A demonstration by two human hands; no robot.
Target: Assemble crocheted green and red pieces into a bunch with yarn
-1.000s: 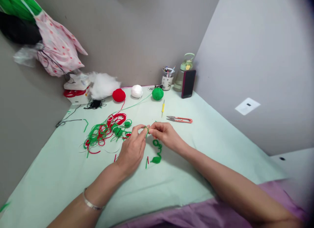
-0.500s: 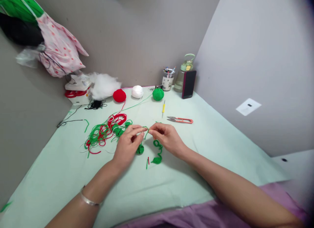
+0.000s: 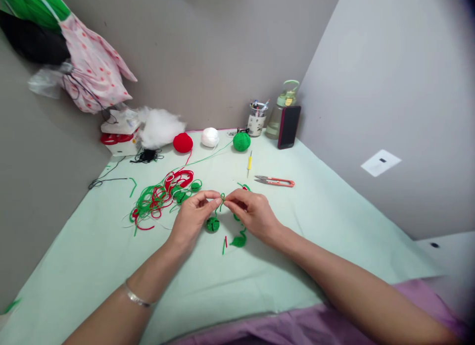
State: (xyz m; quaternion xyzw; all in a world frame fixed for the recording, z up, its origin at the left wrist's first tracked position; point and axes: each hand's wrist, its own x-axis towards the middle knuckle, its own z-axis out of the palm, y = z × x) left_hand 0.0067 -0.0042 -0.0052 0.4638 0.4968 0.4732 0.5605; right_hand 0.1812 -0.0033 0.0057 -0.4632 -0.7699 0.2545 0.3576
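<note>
Between my fingertips is a piece of green yarn (image 3: 222,204), with a small loop standing up and a short end hanging down. My left hand (image 3: 193,214) pinches it from the left, thumb against fingers. From the right, my right hand (image 3: 253,211) pinches the same yarn, almost touching the left fingertips. A small green crocheted ball with dark marks (image 3: 213,224) rests on the table below, beside my left hand. Curly green crochet ending in a leaf shape (image 3: 239,241) lies under and in front of my right hand, partly hidden by it.
Tangled red, green and white yarn (image 3: 156,199) lies to the left. Orange thread snips (image 3: 275,181) and a yellow-handled crochet hook (image 3: 249,165) lie beyond my right hand. Red (image 3: 183,143), white (image 3: 210,137) and green (image 3: 241,141) yarn balls, a pen cup (image 3: 257,120), bottle and phone (image 3: 289,127) stand at the back.
My fingertips have shifted slightly and a small loop of the green yarn now shows upright between them. More of the dark-marked ball is visible. The view has moved slightly.
</note>
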